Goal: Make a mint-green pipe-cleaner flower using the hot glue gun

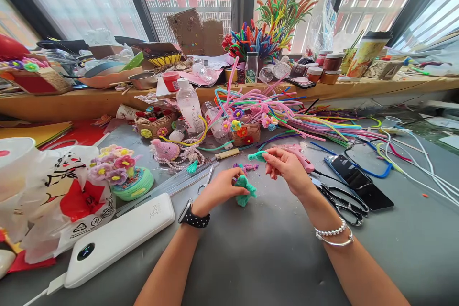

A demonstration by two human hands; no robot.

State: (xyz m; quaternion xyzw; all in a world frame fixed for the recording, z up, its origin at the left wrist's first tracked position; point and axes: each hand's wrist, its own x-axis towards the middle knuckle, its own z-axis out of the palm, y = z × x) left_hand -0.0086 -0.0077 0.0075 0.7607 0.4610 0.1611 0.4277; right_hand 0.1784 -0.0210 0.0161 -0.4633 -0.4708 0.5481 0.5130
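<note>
My left hand [219, 190] is closed around a small teal pipe-cleaner figure [244, 191] just above the grey table [272, 253]. My right hand [287, 168] pinches the end of a teal pipe cleaner [256, 156] that points left from its fingers. The two hands are a short way apart at the table's middle. A black watch sits on the left wrist and bead bracelets on the right.
Black scissors [340, 201] and a dark phone [358, 181] lie right of my right hand, a pink glue gun [300, 155] behind it. A white power bank [118, 236] and a plastic bag [68, 196] lie left. Loose pipe cleaners [294, 117], small baskets and bottles crowd the back.
</note>
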